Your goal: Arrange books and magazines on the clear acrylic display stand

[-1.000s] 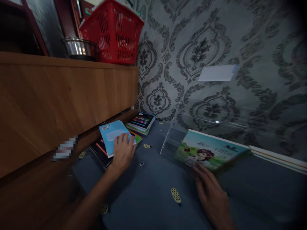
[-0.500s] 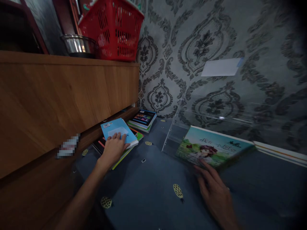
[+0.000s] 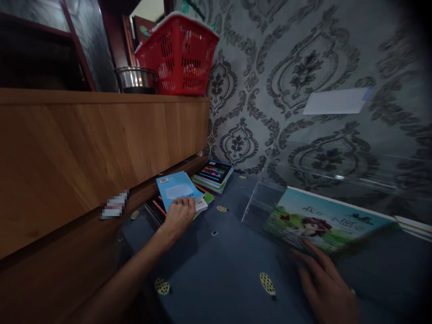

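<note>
Blue book (image 3: 175,186): where do I have it from the left hand (image 3: 181,213)?

Up and to the left in the frame, just left of the middle, lying on top of a dark book (image 3: 154,208). I have that hand touching its lower end

And the long axis?

It looks to me to run from upper left down towards those fingers, so I judge the near end easiest to reach. I see the fingers curled over it, but the thumb is hidden; I can't tell whether they are clamped

My right hand (image 3: 326,274)?

Well apart, lower right of the frame, fingers parted beside the picture book (image 3: 337,218); I can't tell if they touch it. Left is nearer
</note>
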Demonstrator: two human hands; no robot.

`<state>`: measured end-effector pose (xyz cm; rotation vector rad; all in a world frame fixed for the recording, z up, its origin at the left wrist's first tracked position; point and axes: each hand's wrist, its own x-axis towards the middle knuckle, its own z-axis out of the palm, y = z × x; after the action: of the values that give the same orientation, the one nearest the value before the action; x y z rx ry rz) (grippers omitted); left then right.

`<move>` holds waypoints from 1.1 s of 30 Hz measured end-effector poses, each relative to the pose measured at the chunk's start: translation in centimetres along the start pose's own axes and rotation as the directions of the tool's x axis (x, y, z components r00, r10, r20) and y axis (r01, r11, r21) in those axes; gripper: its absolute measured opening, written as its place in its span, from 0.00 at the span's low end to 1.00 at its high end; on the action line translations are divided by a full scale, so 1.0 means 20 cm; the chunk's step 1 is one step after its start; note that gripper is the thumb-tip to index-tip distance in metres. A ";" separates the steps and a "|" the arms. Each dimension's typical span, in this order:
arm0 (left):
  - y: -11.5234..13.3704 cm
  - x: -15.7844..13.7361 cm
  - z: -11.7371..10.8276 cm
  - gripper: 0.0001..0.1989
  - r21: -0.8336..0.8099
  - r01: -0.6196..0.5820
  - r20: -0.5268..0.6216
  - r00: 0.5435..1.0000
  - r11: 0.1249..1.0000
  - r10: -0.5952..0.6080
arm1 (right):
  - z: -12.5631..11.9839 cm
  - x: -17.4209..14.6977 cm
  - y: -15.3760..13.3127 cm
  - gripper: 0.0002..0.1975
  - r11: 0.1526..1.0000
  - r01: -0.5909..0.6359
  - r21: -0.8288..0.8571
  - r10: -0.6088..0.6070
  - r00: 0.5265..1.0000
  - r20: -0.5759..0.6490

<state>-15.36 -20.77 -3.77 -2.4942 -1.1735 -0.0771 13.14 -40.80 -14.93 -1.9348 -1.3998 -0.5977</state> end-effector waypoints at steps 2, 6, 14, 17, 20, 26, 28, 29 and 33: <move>0.00 -0.01 0.00 0.13 -0.021 -0.009 0.004 1.000 1.000 0.009 | -0.01 0.00 0.00 0.18 1.000 0.017 -0.005 -0.017 1.000 0.012; 0.01 -0.07 0.01 0.13 -0.033 -0.017 -0.045 0.999 0.999 0.016 | -0.01 0.00 0.01 0.18 1.000 0.005 -0.016 -0.004 0.999 0.046; -0.07 -0.21 0.11 0.22 -0.111 -0.101 -0.250 0.966 0.989 0.071 | 0.01 -0.01 -0.01 0.18 0.998 0.056 -0.023 -0.057 0.998 -0.034; -0.17 -0.24 0.18 0.32 -0.081 -0.078 -0.244 0.968 0.994 0.056 | 0.01 -0.01 -0.03 0.17 0.998 0.062 0.011 -0.061 0.998 -0.029; -0.23 -0.24 0.24 0.26 -0.055 -0.095 -0.232 0.969 0.994 0.080 | 0.00 -0.01 -0.06 0.16 0.995 0.068 0.075 -0.067 0.998 -0.020; -0.18 -0.30 0.25 0.24 0.001 -0.132 -0.267 0.955 0.991 0.128 | -0.03 -0.03 -0.20 0.15 0.964 0.037 0.262 -0.067 0.992 0.110; -0.11 -0.34 0.24 0.24 0.033 -0.176 -0.310 0.934 0.984 0.177 | -0.03 -0.04 -0.29 0.14 0.918 -0.024 0.395 -0.050 0.983 0.178; -0.08 -0.36 0.24 0.24 0.048 -0.205 -0.336 0.918 0.977 0.210 | -0.02 -0.04 -0.33 0.14 0.880 -0.083 0.467 -0.029 0.973 0.228; 0.07 -0.44 0.20 0.24 0.072 -0.300 -0.422 0.855 0.951 0.302 | 0.00 -0.05 -0.52 0.23 0.518 -0.491 0.701 0.071 0.841 0.536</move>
<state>-20.56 -26.61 -9.72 -2.4491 -0.5938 -0.5107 2.94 -39.40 -13.01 -1.4524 -1.2090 0.6636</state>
